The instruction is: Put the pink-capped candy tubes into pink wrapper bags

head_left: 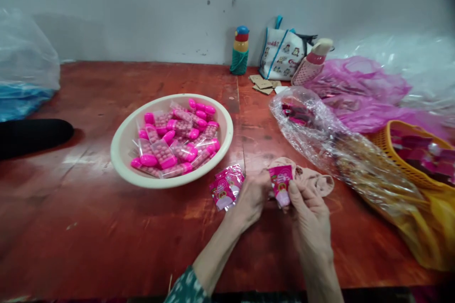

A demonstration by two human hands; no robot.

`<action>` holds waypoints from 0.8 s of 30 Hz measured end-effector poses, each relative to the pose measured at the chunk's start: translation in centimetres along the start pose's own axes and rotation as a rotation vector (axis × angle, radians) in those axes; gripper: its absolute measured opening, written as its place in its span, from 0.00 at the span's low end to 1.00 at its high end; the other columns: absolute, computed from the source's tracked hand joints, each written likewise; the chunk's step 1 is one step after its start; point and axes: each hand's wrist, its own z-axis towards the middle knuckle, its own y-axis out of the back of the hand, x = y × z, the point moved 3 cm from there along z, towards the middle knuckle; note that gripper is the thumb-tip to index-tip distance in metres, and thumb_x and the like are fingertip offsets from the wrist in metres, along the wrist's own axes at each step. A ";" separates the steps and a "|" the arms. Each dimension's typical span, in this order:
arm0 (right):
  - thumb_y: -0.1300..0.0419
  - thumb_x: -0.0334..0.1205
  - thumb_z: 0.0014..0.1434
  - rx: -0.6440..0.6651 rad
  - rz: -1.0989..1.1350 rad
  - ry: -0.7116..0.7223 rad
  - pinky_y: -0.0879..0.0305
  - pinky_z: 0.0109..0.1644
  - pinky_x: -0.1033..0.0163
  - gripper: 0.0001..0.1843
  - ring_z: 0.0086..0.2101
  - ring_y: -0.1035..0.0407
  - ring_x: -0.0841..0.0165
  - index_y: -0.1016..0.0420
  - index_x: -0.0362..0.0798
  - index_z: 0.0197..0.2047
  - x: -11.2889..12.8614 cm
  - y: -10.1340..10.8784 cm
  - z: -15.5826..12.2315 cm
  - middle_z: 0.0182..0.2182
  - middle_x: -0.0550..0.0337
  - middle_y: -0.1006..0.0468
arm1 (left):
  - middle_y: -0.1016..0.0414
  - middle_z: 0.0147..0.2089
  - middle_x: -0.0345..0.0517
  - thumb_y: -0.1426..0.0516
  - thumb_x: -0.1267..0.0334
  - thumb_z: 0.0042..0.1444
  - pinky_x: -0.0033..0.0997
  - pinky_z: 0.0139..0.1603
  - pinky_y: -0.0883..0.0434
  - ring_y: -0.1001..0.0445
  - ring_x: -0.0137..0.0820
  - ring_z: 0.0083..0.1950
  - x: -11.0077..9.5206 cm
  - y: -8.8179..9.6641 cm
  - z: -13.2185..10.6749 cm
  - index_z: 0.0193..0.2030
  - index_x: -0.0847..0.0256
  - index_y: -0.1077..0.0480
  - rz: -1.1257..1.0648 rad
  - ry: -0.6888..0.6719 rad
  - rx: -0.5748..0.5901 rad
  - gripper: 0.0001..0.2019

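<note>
Both my hands meet over the red table (88, 227), pinching one small pink printed packet (280, 183) between them. My left hand (253, 199) grips its left edge and my right hand (308, 215) holds its lower right side. Just left of my left hand lie a few more of the same pink packets (226, 187). A cream bowl (125, 147) further left holds several clear tubes with pink caps, filled with small pink candies (177, 139). A beige cloth (314, 180) lies behind my right hand.
A clear plastic bag (320, 132) with pink packets lies to the right, beside an orange basket (394, 144) and pink plastic sheeting (359, 90). At the wall stand a small bottle (241, 50), a printed tote bag (280, 54) and another bottle (313, 62). A dark sleeve (31, 136) rests at left.
</note>
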 end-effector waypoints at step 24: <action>0.44 0.46 0.58 0.325 -0.591 0.172 0.46 0.27 0.67 0.16 0.23 0.43 0.72 0.32 0.45 0.23 -2.7 -3.7 -3.2 0.20 0.65 0.35 | 0.30 0.21 0.37 0.35 0.66 0.43 0.22 0.26 0.37 0.35 0.22 0.22 -1.2 4.5 -3.2 0.23 0.65 0.27 -0.377 0.070 -0.307 0.06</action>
